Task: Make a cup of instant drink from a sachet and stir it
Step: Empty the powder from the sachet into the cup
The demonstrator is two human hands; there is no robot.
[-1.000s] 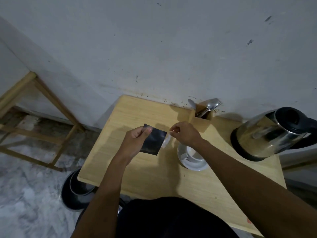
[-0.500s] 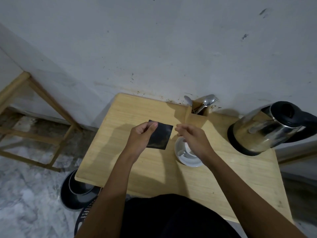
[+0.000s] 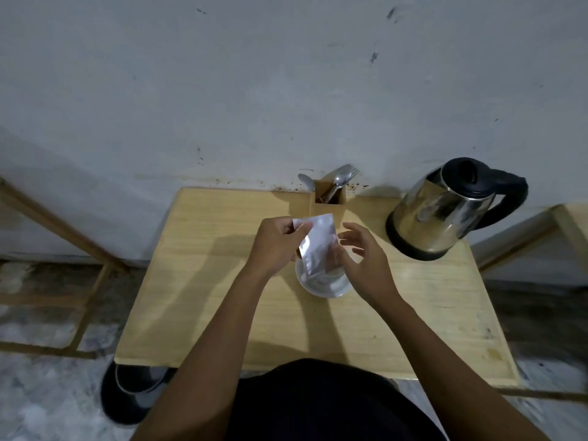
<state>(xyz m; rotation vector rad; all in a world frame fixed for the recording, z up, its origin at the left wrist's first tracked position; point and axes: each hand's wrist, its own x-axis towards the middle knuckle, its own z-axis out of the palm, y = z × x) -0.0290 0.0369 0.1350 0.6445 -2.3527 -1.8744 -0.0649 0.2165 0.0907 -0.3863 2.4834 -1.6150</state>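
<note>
My left hand (image 3: 276,246) pinches a silvery sachet (image 3: 318,243) by its upper left corner and holds it tilted over the white cup (image 3: 324,281) on its saucer, at the middle of the wooden table (image 3: 206,281). The sachet hides most of the cup. My right hand (image 3: 362,259) hovers just right of the sachet with the fingers spread, holding nothing. Several spoons (image 3: 340,178) stand in a wooden holder (image 3: 329,202) behind the cup.
A steel electric kettle (image 3: 445,211) with a black handle stands at the table's back right. The table sits against a white wall. A dark bin (image 3: 133,396) is on the floor under the front left corner; a wooden frame (image 3: 79,249) stands left.
The sachet has turned from its dark side to its silvery side and moved right, over the cup. My right hand has let go and opened beside it.
</note>
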